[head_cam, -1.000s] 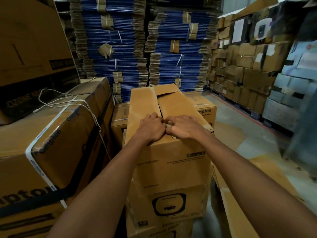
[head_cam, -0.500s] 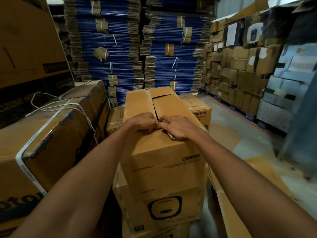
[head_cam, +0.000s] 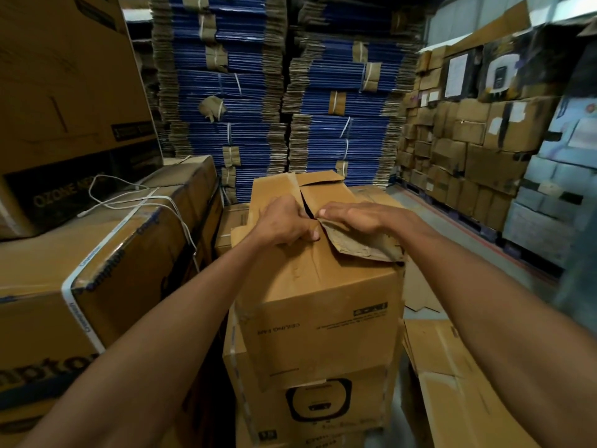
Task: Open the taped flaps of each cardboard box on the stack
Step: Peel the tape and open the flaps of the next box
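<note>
Head view: top box [head_cam: 323, 295] of the stack [head_cam: 310, 402] sits centre, seam split at its near edge; left hand [head_cam: 284, 221] curls tight round the left flap [head_cam: 269, 194] edge; right hand [head_cam: 355, 216] fingers hook the right flap [head_cam: 328, 195], its near corner lifted.

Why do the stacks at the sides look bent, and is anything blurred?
Head view: the wide-angle lens bows the blue carton stacks and the wall of boxes toward the edges; the far right edge is smeared by blur; the top box, left hand and right hand look sharp; light is dim and soft.
</note>
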Available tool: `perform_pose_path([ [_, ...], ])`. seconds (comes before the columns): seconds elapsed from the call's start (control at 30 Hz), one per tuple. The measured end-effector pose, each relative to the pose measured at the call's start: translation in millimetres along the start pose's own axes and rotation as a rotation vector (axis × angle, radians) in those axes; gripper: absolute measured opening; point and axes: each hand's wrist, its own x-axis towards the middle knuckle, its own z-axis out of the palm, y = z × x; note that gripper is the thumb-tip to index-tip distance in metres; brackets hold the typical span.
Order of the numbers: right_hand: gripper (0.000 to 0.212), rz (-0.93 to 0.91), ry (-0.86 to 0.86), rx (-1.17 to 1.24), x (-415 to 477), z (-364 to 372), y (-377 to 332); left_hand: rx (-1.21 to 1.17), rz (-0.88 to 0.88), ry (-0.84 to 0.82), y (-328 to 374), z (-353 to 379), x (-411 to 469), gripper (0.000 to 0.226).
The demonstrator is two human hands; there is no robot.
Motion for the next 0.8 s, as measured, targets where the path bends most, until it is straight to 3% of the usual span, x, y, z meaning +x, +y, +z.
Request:
perform_pose_path([
  [0.1, 0.038, 0.018, -0.037, 0.005, 5, -4, -10, -0.005, 0.009, 0.026, 2, -5, -9, 0.025],
  [0.2, 0.032, -0.046, -0.019, -0.004, 12, -13, -16, -0.045, -0.008, 0.038, 5, -13, -18, 0.022],
  [0.37, 0.039, -0.052, -0.04, 0.077, 14, -35, -8, -0.042, 0.019, 0.083, 13, -25, -29, 0.02],
  [0.6, 0.043, 0.006, -0.18, 0.197, 12, -54, -10, 0.009, 0.074, 0.184, 11, -24, -47, 0.036],
  [0.7, 0.038, 0.022, -0.177, 0.161, 47, -54, 27, 0.013, 0.204, 0.271, 18, -25, -65, 0.036],
  [0.8, 0.032, 0.085, -0.144, 0.223, 101, -40, 85, 0.209, 0.515, 0.446, 22, -22, -95, 0.03],
])
